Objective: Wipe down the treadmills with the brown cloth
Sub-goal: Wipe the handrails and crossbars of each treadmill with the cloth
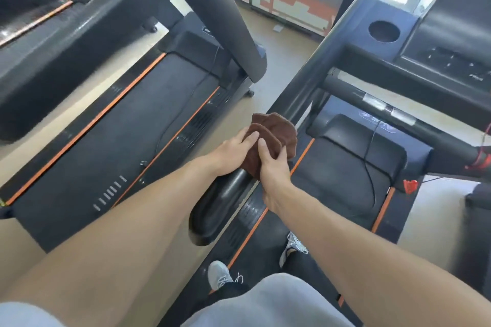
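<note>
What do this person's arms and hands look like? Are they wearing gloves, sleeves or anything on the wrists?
Both arms are bare along their whole visible length. The left hand and right hand wear no gloves, and no watch, band or rings show. A pale grey sleeve edge appears at the lower left corner.

The brown cloth (271, 141) hides the handrail (225, 202) beneath it, and the right hand's (275, 167) fingers (281, 152) vanish into its folds. At three o'clock, the console (451, 42) runs off the frame, its markings too blurred to read.

The brown cloth (275, 138) (bunched, folded) lies draped over the black handrail (225, 199) of the right treadmill (345, 167).
</note>
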`<action>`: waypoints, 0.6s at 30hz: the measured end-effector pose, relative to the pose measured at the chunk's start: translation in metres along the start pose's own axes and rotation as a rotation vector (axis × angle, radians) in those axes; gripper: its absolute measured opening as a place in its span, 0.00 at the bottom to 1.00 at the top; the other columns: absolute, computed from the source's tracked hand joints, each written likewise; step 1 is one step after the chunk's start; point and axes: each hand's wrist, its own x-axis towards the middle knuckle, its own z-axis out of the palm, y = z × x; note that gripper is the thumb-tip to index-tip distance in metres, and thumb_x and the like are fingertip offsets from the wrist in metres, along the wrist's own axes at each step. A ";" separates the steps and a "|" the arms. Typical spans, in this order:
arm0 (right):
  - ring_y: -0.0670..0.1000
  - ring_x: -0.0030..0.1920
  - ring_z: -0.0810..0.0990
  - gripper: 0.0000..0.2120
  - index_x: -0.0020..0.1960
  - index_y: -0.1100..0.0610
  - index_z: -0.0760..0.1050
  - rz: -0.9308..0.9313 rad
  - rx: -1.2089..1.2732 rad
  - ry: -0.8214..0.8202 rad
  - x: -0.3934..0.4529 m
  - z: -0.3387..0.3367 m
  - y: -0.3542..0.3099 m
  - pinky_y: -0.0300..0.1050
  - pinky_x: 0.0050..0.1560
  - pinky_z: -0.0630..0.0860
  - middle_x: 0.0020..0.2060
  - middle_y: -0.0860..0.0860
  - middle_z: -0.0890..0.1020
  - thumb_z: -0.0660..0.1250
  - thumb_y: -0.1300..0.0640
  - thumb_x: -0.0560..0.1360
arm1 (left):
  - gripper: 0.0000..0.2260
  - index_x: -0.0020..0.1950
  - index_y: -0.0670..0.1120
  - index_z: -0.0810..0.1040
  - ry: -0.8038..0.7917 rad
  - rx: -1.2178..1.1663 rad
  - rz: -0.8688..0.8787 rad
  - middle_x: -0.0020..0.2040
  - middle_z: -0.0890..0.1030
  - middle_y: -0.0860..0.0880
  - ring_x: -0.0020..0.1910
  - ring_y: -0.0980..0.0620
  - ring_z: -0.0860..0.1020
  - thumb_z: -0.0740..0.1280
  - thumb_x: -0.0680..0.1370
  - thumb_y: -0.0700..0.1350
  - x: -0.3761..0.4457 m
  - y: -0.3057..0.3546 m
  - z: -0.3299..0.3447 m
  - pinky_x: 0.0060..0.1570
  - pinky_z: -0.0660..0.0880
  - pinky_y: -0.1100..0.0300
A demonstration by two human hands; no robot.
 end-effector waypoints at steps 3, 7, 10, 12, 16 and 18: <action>0.52 0.67 0.76 0.40 0.81 0.39 0.55 0.034 0.001 0.031 -0.033 0.017 0.024 0.54 0.72 0.72 0.71 0.47 0.74 0.69 0.34 0.75 | 0.23 0.79 0.64 0.64 -0.007 -0.080 -0.008 0.76 0.72 0.56 0.75 0.52 0.69 0.54 0.84 0.64 -0.033 -0.028 -0.004 0.75 0.61 0.56; 0.53 0.68 0.75 0.37 0.82 0.41 0.54 0.037 -0.033 0.102 -0.074 0.035 0.043 0.45 0.65 0.71 0.72 0.46 0.74 0.68 0.38 0.79 | 0.22 0.77 0.64 0.69 0.029 -0.209 -0.030 0.74 0.73 0.60 0.73 0.56 0.70 0.57 0.83 0.65 -0.072 -0.066 -0.003 0.78 0.60 0.54; 0.55 0.70 0.74 0.38 0.82 0.40 0.53 0.068 -0.102 0.136 -0.100 0.044 0.060 0.49 0.70 0.70 0.73 0.47 0.73 0.67 0.37 0.78 | 0.19 0.74 0.63 0.73 0.096 -0.274 -0.027 0.68 0.77 0.63 0.70 0.58 0.73 0.58 0.84 0.62 -0.096 -0.088 0.002 0.75 0.64 0.56; 0.54 0.69 0.75 0.37 0.82 0.40 0.54 0.070 -0.118 0.124 -0.112 0.048 0.071 0.46 0.68 0.70 0.72 0.47 0.74 0.66 0.36 0.79 | 0.17 0.73 0.60 0.74 0.145 -0.334 -0.026 0.63 0.77 0.65 0.68 0.59 0.74 0.59 0.85 0.58 -0.110 -0.097 0.006 0.70 0.66 0.62; 0.53 0.69 0.75 0.34 0.82 0.43 0.56 0.112 -0.135 0.101 -0.128 0.056 0.092 0.43 0.63 0.68 0.72 0.48 0.75 0.63 0.36 0.80 | 0.19 0.75 0.59 0.71 0.179 -0.407 -0.023 0.68 0.76 0.63 0.71 0.62 0.72 0.60 0.84 0.60 -0.129 -0.122 0.018 0.74 0.65 0.60; 0.53 0.68 0.76 0.34 0.82 0.43 0.56 0.135 -0.141 0.100 -0.129 0.060 0.102 0.46 0.68 0.69 0.71 0.49 0.75 0.63 0.36 0.80 | 0.23 0.77 0.58 0.69 0.208 -0.416 -0.037 0.72 0.74 0.60 0.72 0.62 0.70 0.60 0.83 0.62 -0.137 -0.131 0.024 0.76 0.63 0.58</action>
